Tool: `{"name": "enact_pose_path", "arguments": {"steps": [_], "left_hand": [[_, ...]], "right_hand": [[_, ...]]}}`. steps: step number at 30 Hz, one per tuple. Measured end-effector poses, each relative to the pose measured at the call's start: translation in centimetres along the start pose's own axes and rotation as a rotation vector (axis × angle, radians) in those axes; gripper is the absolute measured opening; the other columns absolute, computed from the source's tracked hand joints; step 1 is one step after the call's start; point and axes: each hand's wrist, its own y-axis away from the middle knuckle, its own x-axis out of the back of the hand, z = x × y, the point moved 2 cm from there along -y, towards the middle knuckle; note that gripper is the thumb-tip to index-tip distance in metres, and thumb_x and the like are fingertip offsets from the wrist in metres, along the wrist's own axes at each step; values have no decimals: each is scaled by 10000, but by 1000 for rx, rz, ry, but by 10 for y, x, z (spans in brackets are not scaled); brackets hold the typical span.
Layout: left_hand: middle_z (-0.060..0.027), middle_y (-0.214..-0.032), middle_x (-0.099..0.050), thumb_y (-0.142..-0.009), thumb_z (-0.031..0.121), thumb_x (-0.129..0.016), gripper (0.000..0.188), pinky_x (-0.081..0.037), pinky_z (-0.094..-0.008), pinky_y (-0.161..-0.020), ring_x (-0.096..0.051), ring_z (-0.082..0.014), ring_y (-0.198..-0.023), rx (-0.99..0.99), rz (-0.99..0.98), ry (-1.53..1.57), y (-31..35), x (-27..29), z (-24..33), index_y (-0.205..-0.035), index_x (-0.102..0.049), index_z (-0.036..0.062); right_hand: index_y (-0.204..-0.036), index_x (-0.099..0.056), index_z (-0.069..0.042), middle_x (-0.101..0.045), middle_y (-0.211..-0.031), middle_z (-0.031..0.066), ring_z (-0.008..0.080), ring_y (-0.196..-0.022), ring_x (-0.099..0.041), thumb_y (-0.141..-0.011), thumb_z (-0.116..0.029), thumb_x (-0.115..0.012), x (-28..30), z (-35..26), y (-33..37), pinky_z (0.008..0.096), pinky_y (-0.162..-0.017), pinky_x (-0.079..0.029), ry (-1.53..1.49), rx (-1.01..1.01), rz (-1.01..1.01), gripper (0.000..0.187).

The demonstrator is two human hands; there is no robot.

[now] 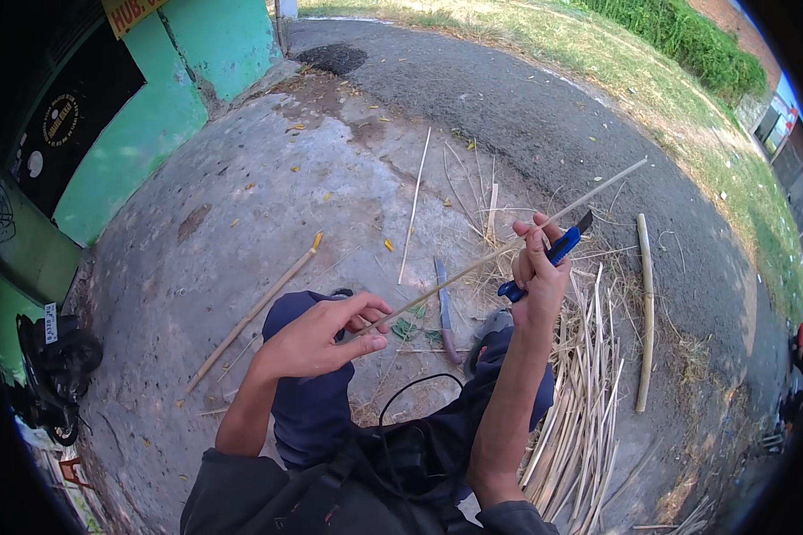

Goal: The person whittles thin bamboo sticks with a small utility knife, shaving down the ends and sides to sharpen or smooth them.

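Observation:
A long, thin pale strip (455, 278), apparently bamboo, slants up to the right across both hands. My left hand (321, 335) pinches its lower end between thumb and fingers, above my left knee. Farther along, my right hand (541, 272) grips a blue utility knife (562, 250) with its dark blade out and pointing up and away. The strip also passes through the fingers of that hand, close to the knife; whether the blade touches it I cannot tell. On the ground between my feet lies a larger knife (444, 303) with a brown handle, near some green leaves (405, 329).
A heap of split strips (573, 410) lies beside my right leg, with a thicker pole (645, 312) beyond it. Another stick (254, 312) rests on the concrete at left. A thin stick (415, 205) lies ahead. A green wall (125, 169) and a motorcycle (58, 366) stand left.

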Motion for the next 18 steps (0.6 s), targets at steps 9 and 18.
{"name": "enact_pose_path", "arguments": {"steps": [9,18], "left_hand": [[-100,-980,-743,-1001,226,-748,340,-565,-334,-754,-724,-191,-839,7,301,-16,34,18,-5,-1273,-650,47],[-81,-866,-745,-969,61,-714,171,-547,-317,-721,-696,-158,-765,59,246,-148,70,39,-6,-1132,-716,9]], "right_hand": [[-1365,-588,-74,-736,-1172,145,12,-483,-343,-1087,-148,-632,5,8,-2,205,-443,-299,-260,-39,-43,291],[-1394,-562,-87,-693,-1259,143,7,-483,-320,-1119,-150,-568,-7,-11,4,192,-449,-321,-312,-45,-201,282]]}}
